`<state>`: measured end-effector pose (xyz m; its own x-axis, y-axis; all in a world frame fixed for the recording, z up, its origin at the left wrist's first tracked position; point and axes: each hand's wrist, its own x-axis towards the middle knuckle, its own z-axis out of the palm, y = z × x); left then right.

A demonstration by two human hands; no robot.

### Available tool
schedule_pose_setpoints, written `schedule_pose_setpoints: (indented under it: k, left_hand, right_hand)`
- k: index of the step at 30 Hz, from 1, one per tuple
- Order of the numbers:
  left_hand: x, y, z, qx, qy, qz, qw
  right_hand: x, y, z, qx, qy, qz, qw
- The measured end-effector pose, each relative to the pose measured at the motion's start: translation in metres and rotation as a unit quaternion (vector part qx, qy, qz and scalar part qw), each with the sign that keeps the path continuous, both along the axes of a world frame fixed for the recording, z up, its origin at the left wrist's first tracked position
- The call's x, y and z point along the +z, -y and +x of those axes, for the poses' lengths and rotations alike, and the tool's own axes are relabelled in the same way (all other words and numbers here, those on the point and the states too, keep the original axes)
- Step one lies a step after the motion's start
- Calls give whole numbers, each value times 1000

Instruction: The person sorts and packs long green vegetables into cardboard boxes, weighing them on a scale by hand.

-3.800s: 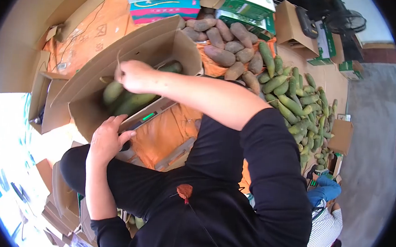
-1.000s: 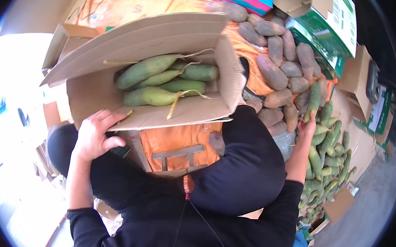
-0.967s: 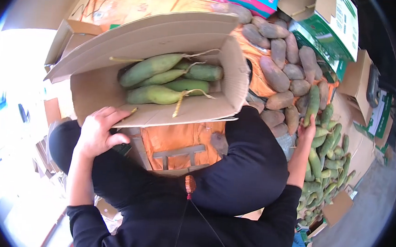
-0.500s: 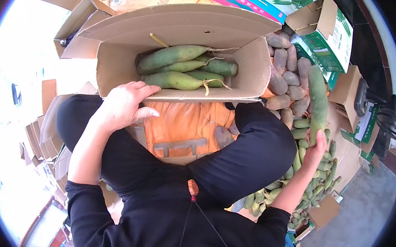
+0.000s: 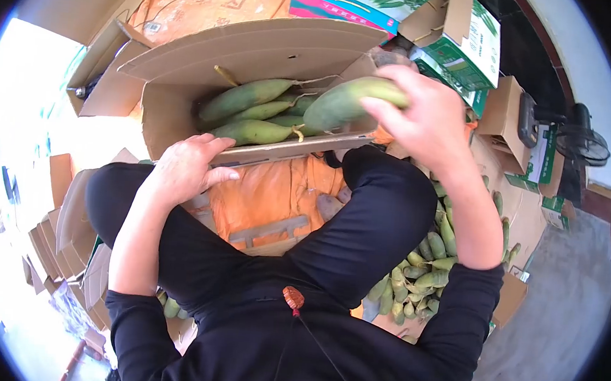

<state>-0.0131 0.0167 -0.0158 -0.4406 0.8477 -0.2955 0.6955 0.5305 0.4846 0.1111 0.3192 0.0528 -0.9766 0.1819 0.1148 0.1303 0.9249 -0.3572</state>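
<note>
An open cardboard box (image 5: 259,46) lies in front of my knees, with several long green gourds (image 5: 245,98) lying inside, some with dry stems. My right hand (image 5: 420,117) is shut on another green gourd (image 5: 343,101) and holds it over the box's right end. My left hand (image 5: 183,168) rests on the box's near wall at its left corner, fingers spread on the cardboard. My legs in black trousers fold beneath the box.
A heap of green gourds (image 5: 424,269) lies on the floor at my right. Green and white cartons (image 5: 465,39) and brown boxes (image 5: 506,109) stand behind. Orange cloth (image 5: 270,191) covers the floor under the box. Flattened cardboard (image 5: 80,221) is stacked at left.
My right hand picked a gourd from the heap at the right, lifted it and swung it left to the box's right end. My left hand stayed on the box wall.
</note>
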Motion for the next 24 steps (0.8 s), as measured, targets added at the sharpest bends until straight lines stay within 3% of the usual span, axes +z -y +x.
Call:
schedule_pose_setpoints:
  k: [1, 3, 5, 7, 9, 11, 13, 15, 17, 18, 20, 23, 24]
  left_hand:
    - [2, -2, 1, 4, -3, -3, 1000]
    - [6, -3, 1, 15, 36, 1, 999]
    - [10, -8, 4, 21, 26, -18, 999]
    - [10, -10, 5, 16, 20, -13, 1000]
    - [10, -10, 6, 6, 20, -2, 1000]
    - [9, -9, 6, 23, 34, -1, 999]
    - [10, -10, 6, 8, 16, 2, 1000]
    - [17, -13, 6, 37, 52, -12, 998]
    - [14, -12, 6, 36, 47, -3, 998]
    - [13, -11, 6, 41, 40, 4, 998]
    - [12, -11, 7, 43, 41, 12, 998]
    - [9, -13, 6, 44, 45, 24, 998]
    - [9, -13, 6, 48, 46, 26, 997]
  right_hand:
    - [-4, 6, -10, 28, 5, 56, 998]
    - [-6, 30, -29, 35, 130, 120, 984]
    - [-25, 45, -43, 124, 197, 142, 962]
    - [-49, 58, -51, 153, 183, 68, 969]
    - [-43, 64, -51, 171, 95, 22, 980]
    - [-34, 58, -51, 151, 85, 7, 985]
    - [-18, 40, -46, 98, 132, -51, 985]
    - [-12, 9, -30, 32, 67, -109, 991]
    - [-20, -29, -8, -57, -30, -234, 970]
    - [-22, -43, 7, -144, -16, -291, 946]
    - [-63, -78, 42, -223, -72, -358, 904]
    - [-156, -107, 109, -291, -71, -263, 917]
    - [-188, -111, 133, -327, -8, -265, 907]
